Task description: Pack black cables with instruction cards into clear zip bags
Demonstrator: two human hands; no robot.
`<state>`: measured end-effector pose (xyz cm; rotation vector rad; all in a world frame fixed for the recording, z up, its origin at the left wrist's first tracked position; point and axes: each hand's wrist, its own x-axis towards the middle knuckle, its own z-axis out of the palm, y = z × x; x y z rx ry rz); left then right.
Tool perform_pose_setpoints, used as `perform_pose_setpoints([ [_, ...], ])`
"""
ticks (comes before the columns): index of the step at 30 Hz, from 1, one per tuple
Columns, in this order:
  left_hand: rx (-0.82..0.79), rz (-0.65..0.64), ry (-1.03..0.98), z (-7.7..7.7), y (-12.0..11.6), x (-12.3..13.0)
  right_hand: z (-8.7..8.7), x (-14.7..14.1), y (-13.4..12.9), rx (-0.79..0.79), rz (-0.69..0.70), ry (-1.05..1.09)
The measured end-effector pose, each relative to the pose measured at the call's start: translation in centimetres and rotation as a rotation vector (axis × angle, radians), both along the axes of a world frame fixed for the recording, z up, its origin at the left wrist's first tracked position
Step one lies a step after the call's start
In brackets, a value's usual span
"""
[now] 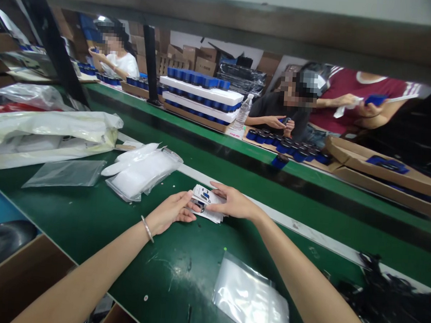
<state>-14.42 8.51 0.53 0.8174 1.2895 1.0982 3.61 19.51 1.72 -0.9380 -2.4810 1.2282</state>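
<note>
A small stack of white printed leaflets (206,196) with dark and blue pictures is gripped from both sides over the green table. My left hand (174,210), with a silver bangle at the wrist, closes on the stack's left edge, thumb on top. On the right side, my right hand (235,202) has its thumb and fingers around the same leaflets. More of the white paper shows just beneath and to the right. Nearer to me lies a pile of clear plastic bags (254,296). White packets in clear bags (145,171) lie to the left of my hands.
Large plastic-wrapped bundles (45,134) fill the far left, beside a flat clear bag (65,173). Black cables (389,299) lie at right. Beyond the green belt (216,154) stand blue jars (299,149), trays, a bottle (243,112) and three people. A shelf beam (246,24) crosses overhead.
</note>
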Motion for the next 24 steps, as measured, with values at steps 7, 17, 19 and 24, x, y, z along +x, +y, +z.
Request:
perform_pose_setpoints([
  [7, 0.010, 0.008, 0.017, 0.0, -0.1, 0.1, -0.5, 0.0, 0.3, -0.076, -0.008, 0.045],
  [17, 0.159, 0.009, 0.433, -1.1, -0.2, 0.1, -0.8, 0.1, 0.4, -0.050, -0.014, 0.048],
  [19, 0.237, 0.045, 0.568, -1.3, -0.1, -0.2, -0.9, 0.1, 0.4, -0.023, -0.010, 0.043],
  [24, 0.484, 0.083, 0.881, -1.1, 0.3, -1.0, -0.8, 0.1, 0.0, 0.038, 0.000, 0.035],
])
